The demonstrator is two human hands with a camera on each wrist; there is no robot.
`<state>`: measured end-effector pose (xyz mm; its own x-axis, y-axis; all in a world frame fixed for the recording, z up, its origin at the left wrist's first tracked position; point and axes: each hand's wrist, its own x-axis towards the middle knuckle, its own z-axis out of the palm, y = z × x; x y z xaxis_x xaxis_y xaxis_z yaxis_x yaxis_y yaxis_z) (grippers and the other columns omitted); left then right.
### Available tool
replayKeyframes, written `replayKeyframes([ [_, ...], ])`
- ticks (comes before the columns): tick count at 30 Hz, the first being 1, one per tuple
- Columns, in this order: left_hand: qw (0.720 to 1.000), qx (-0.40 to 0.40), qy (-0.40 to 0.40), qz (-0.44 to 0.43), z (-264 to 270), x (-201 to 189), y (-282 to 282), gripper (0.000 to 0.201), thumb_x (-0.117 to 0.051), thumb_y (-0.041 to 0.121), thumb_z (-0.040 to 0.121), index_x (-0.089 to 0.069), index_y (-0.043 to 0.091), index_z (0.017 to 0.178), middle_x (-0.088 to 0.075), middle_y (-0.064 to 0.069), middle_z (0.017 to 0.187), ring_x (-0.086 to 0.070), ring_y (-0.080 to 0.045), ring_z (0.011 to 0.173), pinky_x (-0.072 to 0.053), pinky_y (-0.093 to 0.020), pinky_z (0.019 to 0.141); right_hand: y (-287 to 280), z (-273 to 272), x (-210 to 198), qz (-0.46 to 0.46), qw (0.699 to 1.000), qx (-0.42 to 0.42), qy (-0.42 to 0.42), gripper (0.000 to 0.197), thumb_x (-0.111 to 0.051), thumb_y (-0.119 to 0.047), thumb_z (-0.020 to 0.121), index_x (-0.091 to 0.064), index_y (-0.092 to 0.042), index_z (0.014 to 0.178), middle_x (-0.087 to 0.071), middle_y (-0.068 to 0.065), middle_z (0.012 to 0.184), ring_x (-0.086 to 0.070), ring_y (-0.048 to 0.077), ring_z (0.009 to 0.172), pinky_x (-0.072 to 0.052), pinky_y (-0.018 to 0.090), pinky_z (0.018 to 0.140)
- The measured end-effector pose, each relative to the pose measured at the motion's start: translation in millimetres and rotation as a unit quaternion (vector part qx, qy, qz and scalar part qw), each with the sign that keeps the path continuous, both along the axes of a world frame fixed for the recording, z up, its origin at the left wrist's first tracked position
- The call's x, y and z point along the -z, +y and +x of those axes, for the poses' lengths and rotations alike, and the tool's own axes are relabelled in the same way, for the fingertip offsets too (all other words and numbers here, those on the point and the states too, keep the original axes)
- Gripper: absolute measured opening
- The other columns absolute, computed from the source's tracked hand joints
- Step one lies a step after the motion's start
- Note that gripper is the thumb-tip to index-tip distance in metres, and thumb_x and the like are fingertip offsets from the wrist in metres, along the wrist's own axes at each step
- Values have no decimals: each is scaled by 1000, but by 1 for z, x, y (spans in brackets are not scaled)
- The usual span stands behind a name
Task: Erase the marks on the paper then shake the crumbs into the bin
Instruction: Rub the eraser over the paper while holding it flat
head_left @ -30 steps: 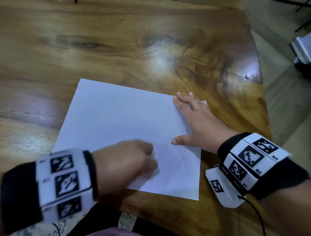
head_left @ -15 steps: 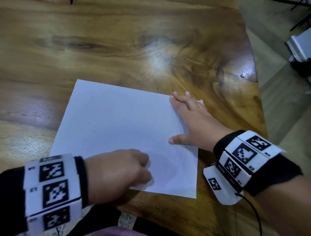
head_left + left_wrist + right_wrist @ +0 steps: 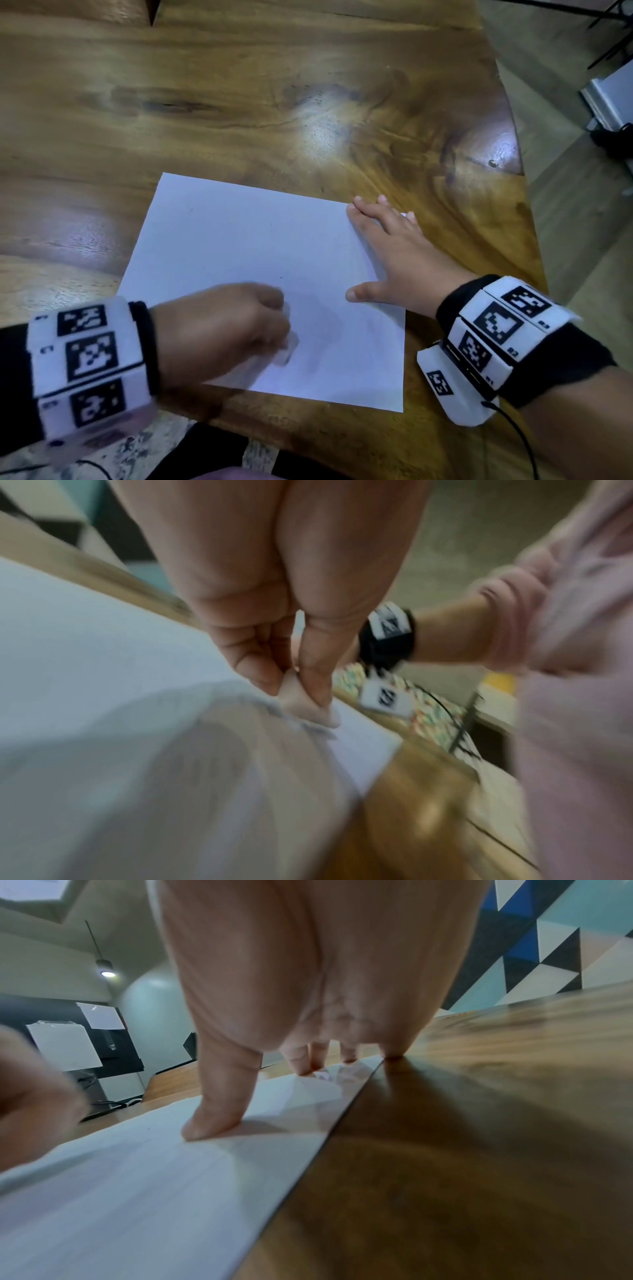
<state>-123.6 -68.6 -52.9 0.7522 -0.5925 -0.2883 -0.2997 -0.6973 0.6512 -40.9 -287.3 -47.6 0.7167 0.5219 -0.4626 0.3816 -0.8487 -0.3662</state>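
Note:
A white sheet of paper (image 3: pixel 246 260) lies on the wooden table (image 3: pixel 308 85), near its front edge. My left hand (image 3: pixel 226 329) pinches a small pale eraser (image 3: pixel 289 346) and presses it onto the sheet's near part; the left wrist view shows the eraser (image 3: pixel 301 704) between thumb and fingers, blurred by motion. My right hand (image 3: pixel 394 250) lies flat on the sheet's right edge with its fingers straight and its thumb (image 3: pixel 219 1110) on the paper (image 3: pixel 137 1191). Only a few tiny dark specks show on the sheet. No bin is in view.
The table's right edge (image 3: pixel 524 205) curves close to my right hand, with floor beyond it. A grey-white object (image 3: pixel 613 92) stands on the floor at the far right. A cable (image 3: pixel 513 445) trails from my right wristband.
My left hand with the eraser has slid back and forth across the sheet's near part, ending a little farther right and up. The right hand stays pressed on the paper's edge.

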Motion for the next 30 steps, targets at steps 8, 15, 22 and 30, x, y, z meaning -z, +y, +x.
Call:
replayKeyframes([
  [8,990,108,-3,90,-19,-14,8,19,-65,36,75,-51,25,70,-31,14,70,-35,2,64,-27,-11,51,0,0,-1,-2,1000,-1,4,108,-69,-48,75,7,-25,148,12,-17,154,21,9,142,14,32,114],
  [15,995,45,-84,19,26,-12,-46,16,-49,27,83,-59,16,78,-41,5,75,-45,-19,65,-29,-24,59,1,0,-1,-4,1000,-1,1,108,-69,-48,75,7,-25,148,12,-16,155,21,10,142,14,34,115],
  [22,990,106,-20,89,-6,6,-31,10,-58,25,78,-58,27,68,-51,7,68,-51,-12,63,-47,-18,64,0,1,0,-2,1000,-4,5,108,-68,-49,75,9,-26,148,14,-18,154,24,8,141,15,33,115],
  [30,1000,-1,-16,24,29,-4,-12,12,-50,36,78,-56,27,74,-39,15,68,-43,0,59,-34,-12,59,-13,0,1,12,1000,21,7,114,-69,-49,74,15,-25,146,25,-21,148,29,-1,133,15,27,114],
])
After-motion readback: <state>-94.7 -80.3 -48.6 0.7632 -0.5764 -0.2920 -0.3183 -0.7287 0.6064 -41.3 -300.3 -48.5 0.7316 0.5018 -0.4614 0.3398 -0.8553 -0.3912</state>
